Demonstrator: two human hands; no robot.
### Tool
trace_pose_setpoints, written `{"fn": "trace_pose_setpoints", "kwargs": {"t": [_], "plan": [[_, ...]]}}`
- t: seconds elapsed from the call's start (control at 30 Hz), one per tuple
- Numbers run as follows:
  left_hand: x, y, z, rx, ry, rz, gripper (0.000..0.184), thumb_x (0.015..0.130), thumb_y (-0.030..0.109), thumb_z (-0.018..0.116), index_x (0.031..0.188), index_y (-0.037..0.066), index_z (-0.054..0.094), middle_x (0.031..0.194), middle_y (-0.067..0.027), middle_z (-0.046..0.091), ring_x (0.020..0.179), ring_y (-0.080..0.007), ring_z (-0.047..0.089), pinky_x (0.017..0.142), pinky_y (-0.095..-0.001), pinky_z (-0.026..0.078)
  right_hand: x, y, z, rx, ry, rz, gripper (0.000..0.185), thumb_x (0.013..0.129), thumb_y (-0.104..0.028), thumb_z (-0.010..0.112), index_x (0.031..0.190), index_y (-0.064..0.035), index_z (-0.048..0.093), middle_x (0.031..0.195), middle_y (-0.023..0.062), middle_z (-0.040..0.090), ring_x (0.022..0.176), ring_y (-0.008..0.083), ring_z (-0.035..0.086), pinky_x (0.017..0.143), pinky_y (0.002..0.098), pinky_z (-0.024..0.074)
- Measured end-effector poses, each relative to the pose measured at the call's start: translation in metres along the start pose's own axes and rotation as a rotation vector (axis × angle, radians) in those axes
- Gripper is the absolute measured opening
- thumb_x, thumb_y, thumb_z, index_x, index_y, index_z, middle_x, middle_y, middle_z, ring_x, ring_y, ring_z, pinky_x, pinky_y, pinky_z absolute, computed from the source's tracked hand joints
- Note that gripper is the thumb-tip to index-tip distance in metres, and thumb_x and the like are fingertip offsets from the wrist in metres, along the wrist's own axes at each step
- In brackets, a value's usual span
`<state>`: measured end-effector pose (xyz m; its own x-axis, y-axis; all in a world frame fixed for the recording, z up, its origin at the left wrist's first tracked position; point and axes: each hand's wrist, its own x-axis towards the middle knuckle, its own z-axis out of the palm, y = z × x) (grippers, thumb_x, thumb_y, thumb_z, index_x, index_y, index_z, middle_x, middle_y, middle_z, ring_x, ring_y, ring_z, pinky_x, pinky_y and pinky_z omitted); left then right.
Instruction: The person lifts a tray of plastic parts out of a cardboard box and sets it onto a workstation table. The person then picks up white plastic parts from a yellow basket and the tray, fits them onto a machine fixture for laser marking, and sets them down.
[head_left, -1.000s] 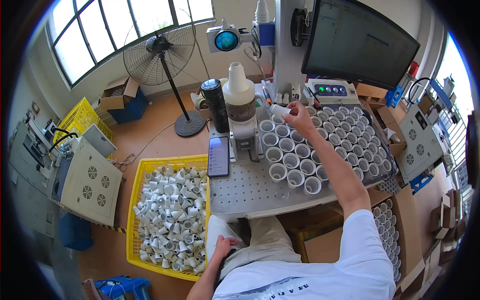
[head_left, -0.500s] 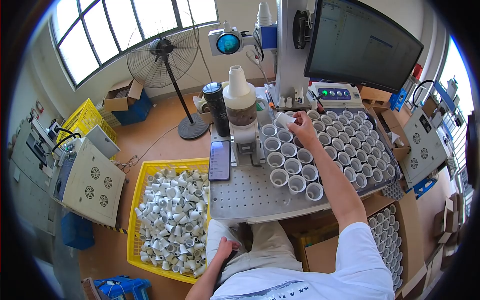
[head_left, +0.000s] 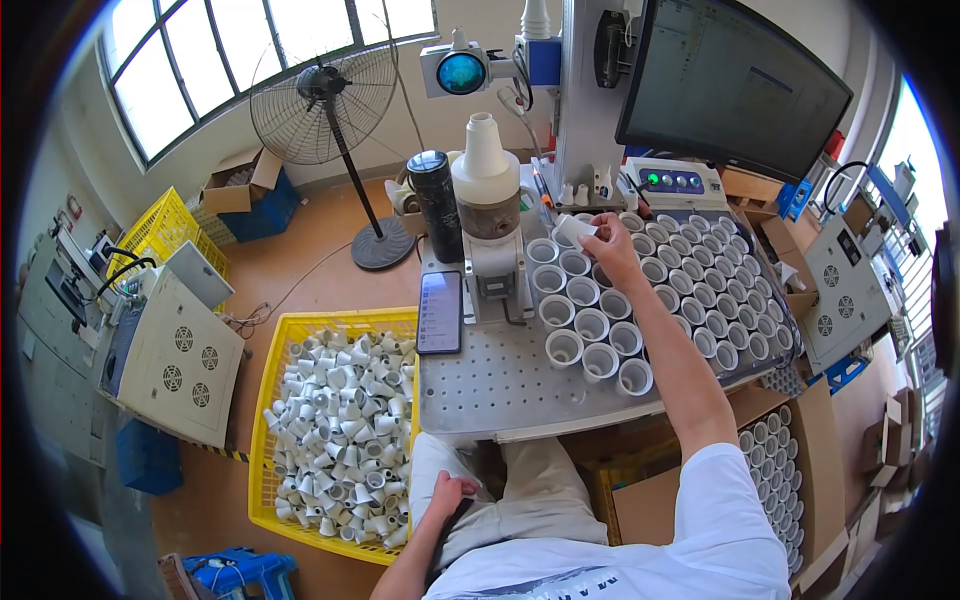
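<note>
My right hand [head_left: 612, 245] pinches a white tapered plastic cup [head_left: 574, 230] by its end, tilted on its side just above the back left of the upright cups. Rows of similar white cups [head_left: 592, 324] stand mouth up on the perforated metal table [head_left: 480, 390]. Left of them, a white stepped cone [head_left: 483, 150] sits on top of a round fixture [head_left: 487, 212]. My left hand [head_left: 453, 492] rests on my thigh with its fingers curled in, and nothing shows in it.
A yellow basket [head_left: 262, 440] heaped with loose white cups stands on the floor at left. A phone [head_left: 440, 312] and a black bottle [head_left: 434, 205] are beside the fixture. Behind are a lens head [head_left: 461, 74], a monitor [head_left: 735, 85] and a control box [head_left: 672, 180]. A carton [head_left: 815, 470] holds more cups.
The view has shifted slightly. My right hand still holds the cup over the back left of the rows, with little movement. My left hand stays on my thigh.
</note>
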<state>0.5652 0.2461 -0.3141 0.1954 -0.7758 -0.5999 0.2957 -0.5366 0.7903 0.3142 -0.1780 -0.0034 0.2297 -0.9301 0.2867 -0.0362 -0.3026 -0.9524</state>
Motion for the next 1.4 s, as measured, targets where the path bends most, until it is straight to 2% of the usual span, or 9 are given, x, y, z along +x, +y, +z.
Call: {"fn": "trace_pose_setpoints", "kwargs": {"t": [0.33,0.43,0.5,0.57,0.77,1.07,1.2,1.3,1.4], "plan": [[-0.002,0.002,0.002,-0.002,0.004,-0.003,0.008,0.088,0.001,0.033,0.093,-0.001,0.027,0.091,-0.0247,0.067,0.079,-0.0271,0.067,0.073,-0.0327,0.055,0.0,-0.001,-0.001,-0.021,-0.013,0.008,0.035,0.077,-0.013,0.068,0.104,-0.0001,0.049,0.086,0.0097,0.061,0.073,0.0131,0.06,0.066,0.026,0.0487],[-0.011,0.011,0.007,0.087,0.087,0.0,0.013,0.085,0.001,0.038,0.092,-0.009,0.04,0.086,-0.0235,0.068,0.078,-0.0287,0.067,0.073,-0.0347,0.054,0.0,-0.001,-0.001,-0.002,-0.014,0.019,0.035,0.077,-0.013,0.068,0.104,-0.0002,0.05,0.086,0.0097,0.061,0.074,0.0131,0.06,0.067,0.026,0.0483],[-0.024,0.023,0.006,0.84,-0.083,0.344,0.021,0.078,0.001,0.043,0.085,-0.009,0.06,0.081,-0.023,0.067,0.078,-0.0319,0.066,0.075,-0.0368,0.053,0.0,-0.002,0.0,-0.008,-0.009,0.015,0.034,0.077,-0.013,0.068,0.104,-0.0001,0.05,0.086,0.0097,0.061,0.074,0.0132,0.06,0.067,0.026,0.0483],[-0.042,0.051,0.018,0.905,-0.137,0.393,0.023,0.075,0.002,0.045,0.083,-0.006,0.065,0.08,-0.0234,0.066,0.078,-0.0333,0.066,0.075,-0.0369,0.052,-0.001,-0.001,0.0,-0.012,-0.008,0.016,0.034,0.077,-0.013,0.068,0.104,-0.0001,0.05,0.086,0.0097,0.061,0.074,0.0132,0.06,0.067,0.0259,0.0484],[-0.116,0.227,0.053,0.674,-0.395,0.571,0.032,0.066,-0.007,0.038,0.08,-0.002,0.067,0.077,-0.0127,0.068,0.077,-0.0242,0.065,0.076,-0.0318,0.051,0.002,0.001,-0.002,-0.018,-0.018,-0.004,0.035,0.077,-0.012,0.068,0.105,-0.0005,0.05,0.086,0.0096,0.061,0.075,0.0134,0.06,0.066,0.0262,0.0489],[-0.095,0.466,0.09,0.414,0.176,1.41,0.034,0.068,0.008,0.035,0.07,-0.007,0.065,0.07,-0.0125,0.066,0.068,-0.0175,0.06,0.072,-0.0288,0.049,0.015,-0.017,-0.019,0.349,0.064,0.107,0.04,0.078,-0.008,0.069,0.107,0.0043,0.044,0.099,0.0148,0.054,0.086,0.0211,0.063,0.077,0.0318,0.0582],[-0.02,0.561,0.11,0.722,0.626,1.462,0.039,0.079,0.012,0.039,0.098,-0.002,0.071,0.093,-0.0111,0.061,0.091,-0.0194,0.056,0.077,-0.0328,0.046,0.03,-0.08,-0.011,0.554,0.06,-0.009,0.031,0.079,-0.004,0.067,0.098,0.0042,0.044,0.103,0.0145,0.051,0.089,0.0234,0.063,0.081,0.0343,0.0589],[-0.017,0.591,0.169,0.421,0.417,1.24,0.034,0.083,0.013,0.039,0.103,0.002,0.064,0.103,-0.0124,0.056,0.103,-0.0224,0.05,0.081,-0.0393,0.045,0.032,-0.143,0.024,0.508,0.054,-0.151,0.031,0.078,-0.006,0.07,0.096,0.0035,0.047,0.098,0.0126,0.053,0.087,0.0209,0.062,0.08,0.0322,0.0574],[-0.035,0.599,0.195,0.146,0.235,0.94,0.024,0.082,0.013,0.039,0.1,0.007,0.053,0.095,-0.0151,0.059,0.091,-0.0258,0.056,0.076,-0.0424,0.047,0.033,-0.183,0.064,0.411,0.06,-0.287,0.032,0.075,-0.011,0.075,0.093,0.0009,0.05,0.088,0.0085,0.054,0.08,0.0156,0.06,0.074,0.0273,0.0524]]}}
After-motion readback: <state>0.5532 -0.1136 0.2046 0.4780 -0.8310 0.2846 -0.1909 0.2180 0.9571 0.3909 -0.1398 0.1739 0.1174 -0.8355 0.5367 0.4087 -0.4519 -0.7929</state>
